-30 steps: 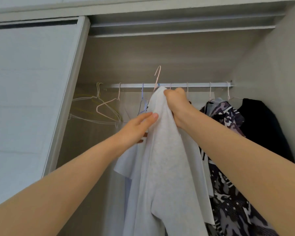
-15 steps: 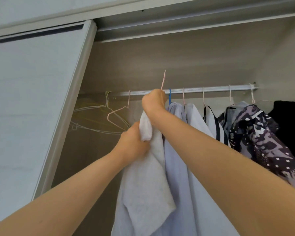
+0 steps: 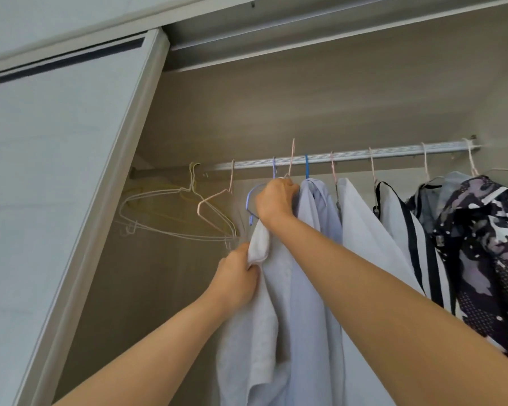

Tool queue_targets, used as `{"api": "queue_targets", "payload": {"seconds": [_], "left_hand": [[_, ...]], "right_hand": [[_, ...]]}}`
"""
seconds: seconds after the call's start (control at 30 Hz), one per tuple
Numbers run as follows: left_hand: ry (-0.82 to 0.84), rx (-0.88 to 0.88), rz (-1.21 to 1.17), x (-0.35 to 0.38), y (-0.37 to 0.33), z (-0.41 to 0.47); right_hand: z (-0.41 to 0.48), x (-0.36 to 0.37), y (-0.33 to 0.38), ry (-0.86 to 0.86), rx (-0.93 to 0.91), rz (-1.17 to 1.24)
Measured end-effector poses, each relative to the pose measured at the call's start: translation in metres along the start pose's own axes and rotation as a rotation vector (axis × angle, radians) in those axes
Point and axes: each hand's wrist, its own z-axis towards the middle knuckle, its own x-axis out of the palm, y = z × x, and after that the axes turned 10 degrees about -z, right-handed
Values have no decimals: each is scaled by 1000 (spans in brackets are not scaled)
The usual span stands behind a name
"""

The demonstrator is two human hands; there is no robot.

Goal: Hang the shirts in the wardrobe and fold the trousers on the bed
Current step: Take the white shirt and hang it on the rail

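- Since a second ago the white shirt (image 3: 247, 341) has travelled leftward, from in front of the hung clothes to the gap at their left end. The left hand (image 3: 236, 281), then only touching with straight fingers, now clutches the cloth.
- Nearest, both bare forearms reach up and inward. The left hand is clenched round a rolled fold of the white shirt, below and left of the right hand.
- The right hand (image 3: 274, 200) is fisted on the shirt's top, together with the neck of a pink hanger.
- That pink hanger's hook (image 3: 291, 159) rises from the fist, its tip above the rail (image 3: 393, 152). Whether it bears on the rail I cannot tell.
- The shirt hangs straight down from both hands, its right edge lying against a pale blue shirt (image 3: 314, 244).
- Just left of the right hand hangs an empty lilac hanger (image 3: 248, 200), its arc touching the fist.
- Right of that hand the rail is crowded. The pale blue shirt hangs on a blue hanger (image 3: 306, 168), then another white shirt (image 3: 364, 230), then a patterned garment (image 3: 487, 244), all close together.
- Left of both hands the rail is looser, with an empty pink hanger (image 3: 214, 200) and then a cluster of pale wire hangers (image 3: 170, 190).
- Further left, the edge of the sliding door (image 3: 123, 171) bounds the opening.
- Behind everything stands the wardrobe's back wall (image 3: 276, 112).
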Motion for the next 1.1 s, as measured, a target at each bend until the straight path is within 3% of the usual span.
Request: {"api": "queue_targets", "payload": {"seconds": [0.17, 0.6, 0.87, 0.93, 1.0, 1.1], "left_hand": [[5, 9, -29, 12, 16, -2], [-10, 8, -13, -1, 26, -11], [-46, -26, 43, -9, 21, -18], [-40, -34, 38, -10, 22, -22], [-39, -34, 44, -10, 23, -25], [-72, -46, 44, -6, 25, -31]], "right_hand": [[0, 20, 2, 35, -69, -176], [-6, 24, 12, -17, -174, -367], [1, 26, 2, 4, -146, -294], [-11, 22, -6, -53, -211, -356], [-24, 20, -13, -222, -283, -380], [-42, 26, -10, -122, -336, -208]]}}
